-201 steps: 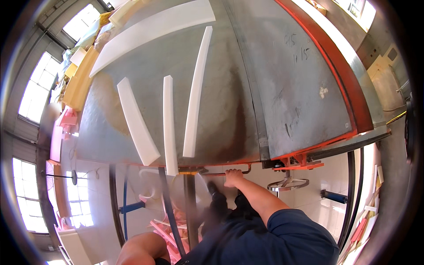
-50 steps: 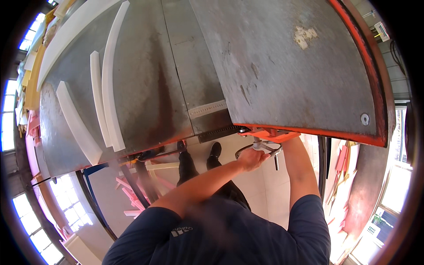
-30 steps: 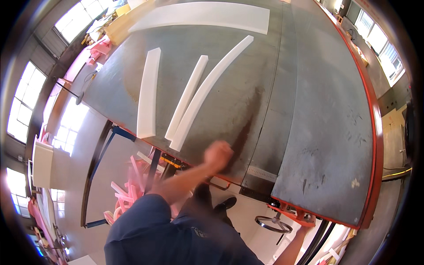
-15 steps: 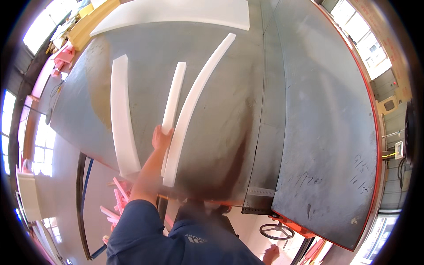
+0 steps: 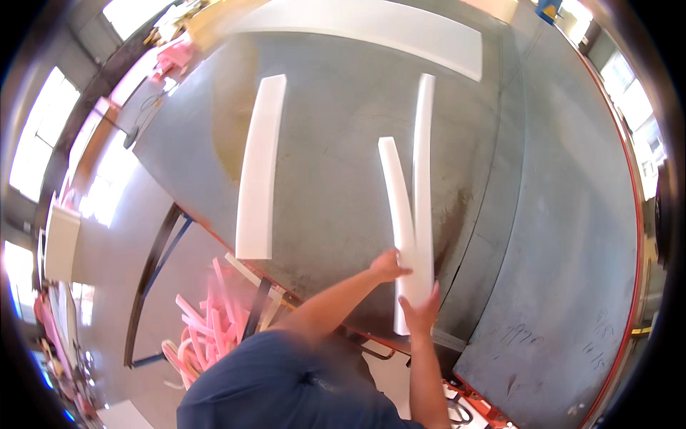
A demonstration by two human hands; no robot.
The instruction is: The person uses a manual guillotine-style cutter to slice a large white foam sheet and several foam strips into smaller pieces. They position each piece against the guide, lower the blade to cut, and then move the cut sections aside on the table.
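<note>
Two narrow white foam strips lie together at the table's near side: a shorter strip (image 5: 394, 189) and, right of it, a longer strip (image 5: 423, 143). Their far ends stand apart and their near parts meet. My left hand (image 5: 389, 266) is closed on the shorter strip's left edge. My right hand (image 5: 423, 309) grips the pair near the close end from the right, thumb over the top. Whether its fingers reach under both strips is hidden. Farther left, a wider white foam strip (image 5: 259, 168) lies by itself.
The pieces lie on a grey metal table (image 5: 329, 114). A large white foam slab (image 5: 371, 25) lies across its far side. Right of a seam stands another metal surface (image 5: 564, 236). Pink foam offcuts (image 5: 214, 322) are heaped below the near left edge, beside a dark metal frame (image 5: 153, 264).
My right hand has come up from beside the body onto the strips. The shorter and longer strips are now drawn together at the near end. The view has turned.
</note>
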